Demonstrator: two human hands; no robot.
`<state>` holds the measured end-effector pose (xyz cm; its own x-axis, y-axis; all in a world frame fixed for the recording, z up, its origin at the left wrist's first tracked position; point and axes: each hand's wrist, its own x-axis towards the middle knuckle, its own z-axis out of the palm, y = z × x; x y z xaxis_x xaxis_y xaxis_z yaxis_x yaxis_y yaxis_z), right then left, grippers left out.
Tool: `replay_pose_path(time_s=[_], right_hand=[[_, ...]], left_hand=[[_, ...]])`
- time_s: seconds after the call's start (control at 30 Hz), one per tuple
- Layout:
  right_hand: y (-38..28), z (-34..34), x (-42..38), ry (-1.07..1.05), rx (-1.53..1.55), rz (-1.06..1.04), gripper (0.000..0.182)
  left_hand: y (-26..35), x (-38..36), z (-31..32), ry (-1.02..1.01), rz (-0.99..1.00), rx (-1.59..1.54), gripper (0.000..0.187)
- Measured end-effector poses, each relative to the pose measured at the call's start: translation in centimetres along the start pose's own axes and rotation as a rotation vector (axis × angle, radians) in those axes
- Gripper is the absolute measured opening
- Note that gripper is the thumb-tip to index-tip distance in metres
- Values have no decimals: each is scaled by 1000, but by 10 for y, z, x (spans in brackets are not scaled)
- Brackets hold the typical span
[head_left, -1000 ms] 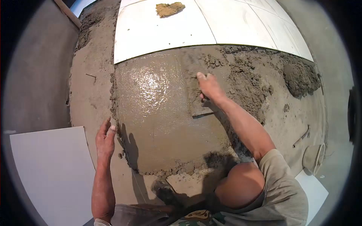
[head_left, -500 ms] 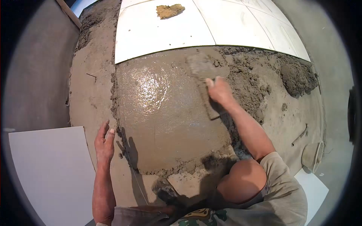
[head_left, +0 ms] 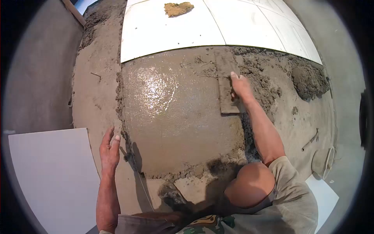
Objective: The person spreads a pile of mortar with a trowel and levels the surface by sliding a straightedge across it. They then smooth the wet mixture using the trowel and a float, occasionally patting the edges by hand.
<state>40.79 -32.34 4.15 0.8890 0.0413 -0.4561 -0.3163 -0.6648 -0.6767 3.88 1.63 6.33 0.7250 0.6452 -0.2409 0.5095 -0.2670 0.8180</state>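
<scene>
My right hand (head_left: 241, 87) grips the handle of a long rectangular plastering float (head_left: 226, 95), smeared with grey mortar. The float lies over the right side of a smoothed, wet mortar bed (head_left: 175, 121), its far end close to the laid white tiles (head_left: 167, 31). Rougher, crumbly mortar (head_left: 259, 84) lies just right of the float. To the left of the bed, my left hand (head_left: 110, 154) hovers with fingers stretched and thumb apart, holding nothing. A thin string line (head_left: 142, 183) runs along the bed's left edge, near that hand.
A loose white tile (head_left: 50, 167) lies at lower left. On the right are a mortar heap (head_left: 309, 82), a hammer-like tool (head_left: 310, 140) and a small bucket (head_left: 322, 163). A yellowish sponge-like piece (head_left: 178, 9) rests on the tiles. Walls flank both sides.
My right hand has drawn the float to the right across the mortar, and the float now sits straighter. My left hand stays nearly where it was, still open.
</scene>
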Motion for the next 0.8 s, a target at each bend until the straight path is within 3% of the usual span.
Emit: replay_pose_path(time_s=[0.1, 0.6, 0.67, 0.7, 0.77, 0.8], right_hand=[[-2, 22, 1, 10, 90, -56, 59], [-33, 68, -11, -91, -75, -148, 59], [-46, 73, -20, -266, -120, -102, 61], [-46, 81, -21, -266, -117, -104, 61], [-49, 99, -28, -67, -303, -259, 63], [-52, 99, -27, -251, -181, -99, 63]], left_hand=[[-2, 7, 3, -20, 39, -7, 48], [-8, 7, -1, -27, 80, 139, 46], [-8, 6, 1, -20, 65, 120, 46], [-7, 5, 1, -16, 50, 102, 46], [3, 0, -1, -15, 64, 158, 46], [6, -2, -2, -14, 76, 211, 46]])
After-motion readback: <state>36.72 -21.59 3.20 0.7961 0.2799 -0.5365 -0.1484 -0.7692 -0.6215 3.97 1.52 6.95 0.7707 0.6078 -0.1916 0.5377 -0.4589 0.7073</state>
